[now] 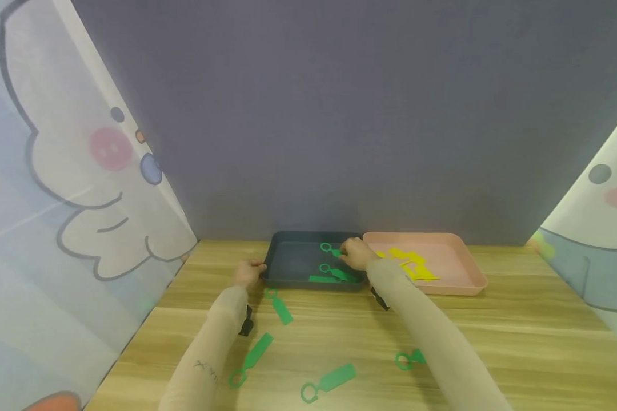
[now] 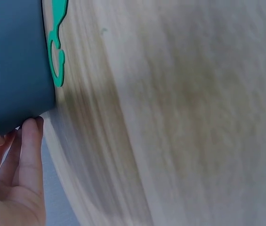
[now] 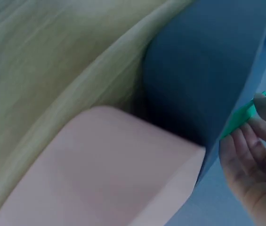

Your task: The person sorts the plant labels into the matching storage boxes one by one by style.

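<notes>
At the left end of a dark grey-blue tray (image 1: 293, 260), my left hand (image 1: 249, 273) grips the rim; the left wrist view shows the fingers of this hand (image 2: 17, 169) against the tray's outer wall (image 2: 20, 66). My right hand (image 1: 357, 254) is over the tray's right end, pinching a flat green tag (image 3: 241, 117) with a ring end between thumb and fingers. Other green tags (image 1: 339, 274) lie inside that tray. Just outside its front wall, near my left hand, is another green tag (image 1: 281, 311).
A pink tray (image 1: 468, 274) holding yellow flat pieces (image 1: 416, 265) stands against the dark tray's right side. More green tags lie on the wooden table (image 1: 535, 342): one at front left (image 1: 257, 351), one at front middle (image 1: 336, 378), one partly under my right forearm (image 1: 405, 361). A grey panel (image 1: 308, 114) rises behind.
</notes>
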`<state>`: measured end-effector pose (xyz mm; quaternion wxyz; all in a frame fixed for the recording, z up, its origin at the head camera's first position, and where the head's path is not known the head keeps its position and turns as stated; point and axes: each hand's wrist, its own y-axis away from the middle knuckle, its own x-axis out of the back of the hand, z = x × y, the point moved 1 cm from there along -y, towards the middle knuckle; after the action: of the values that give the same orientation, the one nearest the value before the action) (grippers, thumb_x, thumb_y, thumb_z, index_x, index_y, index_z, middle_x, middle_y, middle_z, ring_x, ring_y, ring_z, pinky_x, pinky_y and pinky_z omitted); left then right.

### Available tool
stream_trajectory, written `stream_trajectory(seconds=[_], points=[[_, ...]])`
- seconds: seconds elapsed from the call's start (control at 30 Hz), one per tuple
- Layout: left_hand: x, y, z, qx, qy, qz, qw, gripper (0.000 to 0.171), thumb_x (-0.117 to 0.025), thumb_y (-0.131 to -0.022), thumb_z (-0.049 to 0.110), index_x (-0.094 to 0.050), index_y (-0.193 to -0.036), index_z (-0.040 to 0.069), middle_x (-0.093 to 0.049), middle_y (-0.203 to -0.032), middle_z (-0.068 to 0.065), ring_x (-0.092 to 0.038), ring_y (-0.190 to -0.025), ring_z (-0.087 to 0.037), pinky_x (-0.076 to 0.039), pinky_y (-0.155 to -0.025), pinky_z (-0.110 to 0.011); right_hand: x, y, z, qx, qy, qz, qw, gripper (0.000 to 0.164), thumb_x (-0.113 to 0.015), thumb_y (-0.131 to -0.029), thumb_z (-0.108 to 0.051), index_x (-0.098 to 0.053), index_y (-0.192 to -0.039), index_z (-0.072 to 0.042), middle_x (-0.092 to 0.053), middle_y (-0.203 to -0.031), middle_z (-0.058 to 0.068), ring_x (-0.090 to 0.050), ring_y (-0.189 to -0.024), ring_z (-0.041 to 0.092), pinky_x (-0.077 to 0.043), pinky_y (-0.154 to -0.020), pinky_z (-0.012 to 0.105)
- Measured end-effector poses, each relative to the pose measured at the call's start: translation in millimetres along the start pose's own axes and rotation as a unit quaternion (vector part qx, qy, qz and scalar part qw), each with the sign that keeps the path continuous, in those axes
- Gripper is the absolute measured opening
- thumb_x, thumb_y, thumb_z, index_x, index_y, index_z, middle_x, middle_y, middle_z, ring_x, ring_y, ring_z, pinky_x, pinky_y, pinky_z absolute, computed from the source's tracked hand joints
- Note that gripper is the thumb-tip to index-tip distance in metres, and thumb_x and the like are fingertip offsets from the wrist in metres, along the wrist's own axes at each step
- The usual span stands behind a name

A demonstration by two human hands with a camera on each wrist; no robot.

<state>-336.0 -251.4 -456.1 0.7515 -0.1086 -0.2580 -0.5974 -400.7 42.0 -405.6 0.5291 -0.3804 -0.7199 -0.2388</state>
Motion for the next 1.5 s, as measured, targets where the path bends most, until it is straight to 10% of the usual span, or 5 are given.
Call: stream_trajectory(seconds=[0.47, 0.73, 1.5], points=[[-2.9, -5.3, -0.4, -0.005, -0.001, 0.008, 0.9999, 0.033, -0.055, -0.090, 0.015, -0.057, -0.118, -0.002, -0.055, -0.121, -0.025, -0.063, -0.093, -0.031, -0.055, -0.074, -0.031, -20.7, -3.7, -1.3, -0.096, 0.019, -0.025, 0.995, 0.019, -0.060, -0.086, -0.011, -0.063, -0.069, -0.003, -0.051, -0.058, 0.001, -0.040, -0.050, 0.012, -0.037, -0.051, 0.023], [-3.8, -1.7, 3.7, -0.022, 0.001, -0.011, 0.9997, 0.035, -0.053, -0.091, 0.013, -0.054, -0.120, -0.006, -0.054, -0.120, -0.027, -0.062, -0.096, -0.034, -0.055, -0.076, -0.032, -27.6, -1.0, 5.5, -0.103, 0.045, -0.023, 0.993, 0.014, -0.061, -0.086, -0.012, -0.065, -0.092, 0.000, -0.067, -0.092, 0.012, -0.063, -0.079, 0.024, -0.054, -0.073, 0.035], [1.4, 9.6, 4.5, -0.005, -0.009, -0.030, 0.9995, 0.037, -0.047, -0.094, 0.015, -0.048, -0.125, -0.005, -0.047, -0.129, -0.028, -0.055, -0.107, -0.039, -0.048, -0.090, -0.043, -21.2, 9.0, -8.5, -0.048, 0.065, 0.002, 0.997, 0.018, -0.062, -0.086, -0.017, -0.063, -0.085, 0.001, -0.062, -0.078, 0.008, -0.058, -0.068, 0.018, -0.053, -0.068, 0.031]])
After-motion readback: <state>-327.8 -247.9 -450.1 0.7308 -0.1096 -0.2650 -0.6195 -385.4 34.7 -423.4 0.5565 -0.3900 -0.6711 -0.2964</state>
